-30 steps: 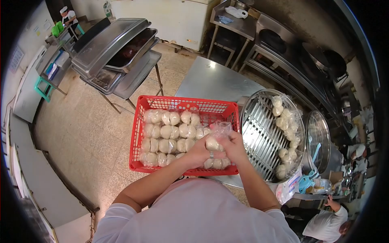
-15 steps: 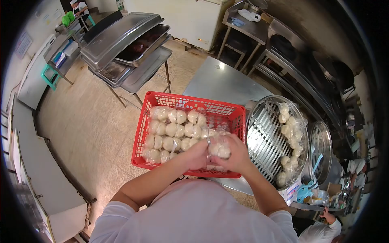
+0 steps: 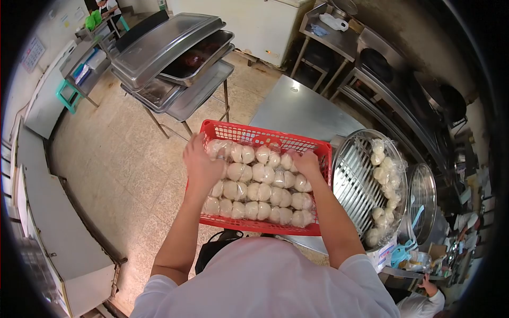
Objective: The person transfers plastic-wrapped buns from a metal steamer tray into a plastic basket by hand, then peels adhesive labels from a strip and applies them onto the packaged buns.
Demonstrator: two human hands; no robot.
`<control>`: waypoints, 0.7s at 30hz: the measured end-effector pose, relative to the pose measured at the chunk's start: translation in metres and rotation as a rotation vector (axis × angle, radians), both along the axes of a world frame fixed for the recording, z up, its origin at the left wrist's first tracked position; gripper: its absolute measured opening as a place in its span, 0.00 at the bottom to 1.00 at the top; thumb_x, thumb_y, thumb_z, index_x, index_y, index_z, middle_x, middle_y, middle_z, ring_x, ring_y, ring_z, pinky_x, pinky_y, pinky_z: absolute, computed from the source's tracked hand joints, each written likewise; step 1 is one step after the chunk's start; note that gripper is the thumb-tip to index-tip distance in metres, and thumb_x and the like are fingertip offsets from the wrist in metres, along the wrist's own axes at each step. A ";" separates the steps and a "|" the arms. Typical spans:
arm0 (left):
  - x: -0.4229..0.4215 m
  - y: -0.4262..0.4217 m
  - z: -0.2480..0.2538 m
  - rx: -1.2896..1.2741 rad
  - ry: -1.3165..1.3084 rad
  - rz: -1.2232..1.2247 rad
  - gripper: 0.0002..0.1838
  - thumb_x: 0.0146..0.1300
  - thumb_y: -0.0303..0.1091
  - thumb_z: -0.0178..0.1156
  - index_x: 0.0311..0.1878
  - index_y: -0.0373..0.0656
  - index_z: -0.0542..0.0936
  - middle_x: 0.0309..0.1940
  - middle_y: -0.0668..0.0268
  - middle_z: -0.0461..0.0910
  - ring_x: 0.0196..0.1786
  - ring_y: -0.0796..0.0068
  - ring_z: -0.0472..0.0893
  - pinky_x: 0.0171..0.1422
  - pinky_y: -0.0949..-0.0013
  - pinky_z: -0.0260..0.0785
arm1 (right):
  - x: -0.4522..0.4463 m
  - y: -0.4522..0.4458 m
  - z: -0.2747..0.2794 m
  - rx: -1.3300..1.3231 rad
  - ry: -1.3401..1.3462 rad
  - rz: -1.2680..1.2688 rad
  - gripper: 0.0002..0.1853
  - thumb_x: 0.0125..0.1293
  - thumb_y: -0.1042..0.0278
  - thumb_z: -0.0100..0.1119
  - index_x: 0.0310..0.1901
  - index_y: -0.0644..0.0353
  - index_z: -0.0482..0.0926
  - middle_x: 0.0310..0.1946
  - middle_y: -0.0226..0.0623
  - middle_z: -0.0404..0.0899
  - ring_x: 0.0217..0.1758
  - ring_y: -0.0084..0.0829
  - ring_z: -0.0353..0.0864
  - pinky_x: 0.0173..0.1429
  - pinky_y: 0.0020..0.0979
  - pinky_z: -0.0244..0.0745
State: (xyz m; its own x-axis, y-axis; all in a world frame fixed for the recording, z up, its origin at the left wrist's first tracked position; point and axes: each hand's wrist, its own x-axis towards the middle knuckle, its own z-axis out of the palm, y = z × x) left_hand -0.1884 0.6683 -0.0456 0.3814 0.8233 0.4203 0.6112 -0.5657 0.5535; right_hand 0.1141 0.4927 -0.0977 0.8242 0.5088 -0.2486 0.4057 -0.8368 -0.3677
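A red plastic basket [image 3: 270,230] holds several rows of white round buns [image 3: 259,192] wrapped in clear plastic. My left hand [image 3: 204,161] is at the basket's left side, with its fingers apart over the upper left rim and the buns there. At the upper right of the rows, my right hand [image 3: 307,163] touches a wrapped bun, its fingers bent and partly hidden against the plastic. Right of the basket, a round slatted metal tray [image 3: 352,183] carries more wrapped buns [image 3: 389,180] along its right side.
A steel table [image 3: 302,108] extends behind the basket. Lidded metal trays [image 3: 164,47] stand on a rack at the upper left. Another round tray [image 3: 424,201] is at the right. One person [image 3: 421,302] is at the lower right, another [image 3: 110,9] at the far upper left.
The wrapped buns that were between both hands now lie in the basket. My left hand has moved to the basket's left side, my right hand up to the back of the rows.
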 end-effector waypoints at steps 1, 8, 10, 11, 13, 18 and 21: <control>-0.007 0.005 -0.004 0.078 0.119 0.080 0.38 0.65 0.41 0.70 0.73 0.31 0.69 0.63 0.39 0.79 0.64 0.40 0.81 0.70 0.49 0.74 | -0.002 -0.002 -0.002 0.048 0.033 0.008 0.34 0.70 0.35 0.62 0.51 0.67 0.88 0.50 0.58 0.89 0.55 0.58 0.89 0.62 0.45 0.81; -0.022 0.020 -0.009 -0.531 0.022 -0.099 0.38 0.65 0.40 0.68 0.73 0.30 0.68 0.64 0.35 0.78 0.65 0.34 0.80 0.68 0.46 0.74 | -0.006 0.002 -0.016 0.373 0.397 0.092 0.29 0.66 0.42 0.71 0.43 0.69 0.89 0.41 0.58 0.90 0.47 0.53 0.91 0.57 0.44 0.83; -0.023 0.023 -0.001 -0.585 0.004 -0.158 0.37 0.65 0.39 0.68 0.73 0.31 0.68 0.64 0.37 0.79 0.64 0.34 0.81 0.68 0.46 0.74 | -0.007 0.003 -0.014 0.421 0.388 0.080 0.26 0.64 0.47 0.75 0.43 0.69 0.89 0.41 0.58 0.89 0.47 0.50 0.91 0.57 0.42 0.83; -0.022 0.022 0.002 -0.572 -0.010 -0.162 0.37 0.65 0.39 0.68 0.73 0.32 0.69 0.64 0.37 0.79 0.64 0.34 0.81 0.68 0.46 0.74 | -0.009 0.002 -0.014 0.401 0.291 0.067 0.25 0.62 0.50 0.78 0.43 0.70 0.88 0.42 0.58 0.89 0.49 0.48 0.90 0.57 0.40 0.82; -0.014 0.014 0.010 -0.546 -0.036 -0.178 0.37 0.64 0.39 0.68 0.73 0.33 0.69 0.64 0.38 0.79 0.64 0.35 0.81 0.68 0.47 0.74 | -0.021 -0.001 0.000 0.370 0.162 -0.016 0.23 0.60 0.54 0.81 0.42 0.70 0.87 0.44 0.58 0.88 0.51 0.48 0.89 0.58 0.39 0.82; -0.004 0.018 -0.007 -0.521 0.014 -0.172 0.39 0.62 0.40 0.71 0.73 0.32 0.70 0.64 0.38 0.79 0.66 0.36 0.81 0.69 0.48 0.74 | -0.036 -0.005 -0.011 0.419 -0.232 0.019 0.21 0.61 0.56 0.78 0.43 0.67 0.86 0.41 0.58 0.88 0.47 0.55 0.89 0.55 0.51 0.82; -0.003 0.022 -0.015 -0.493 0.064 -0.174 0.41 0.62 0.40 0.72 0.74 0.29 0.68 0.63 0.37 0.80 0.66 0.36 0.81 0.70 0.49 0.74 | -0.036 -0.010 -0.015 0.438 -0.227 0.036 0.21 0.63 0.54 0.75 0.45 0.67 0.87 0.43 0.60 0.87 0.48 0.59 0.86 0.58 0.54 0.80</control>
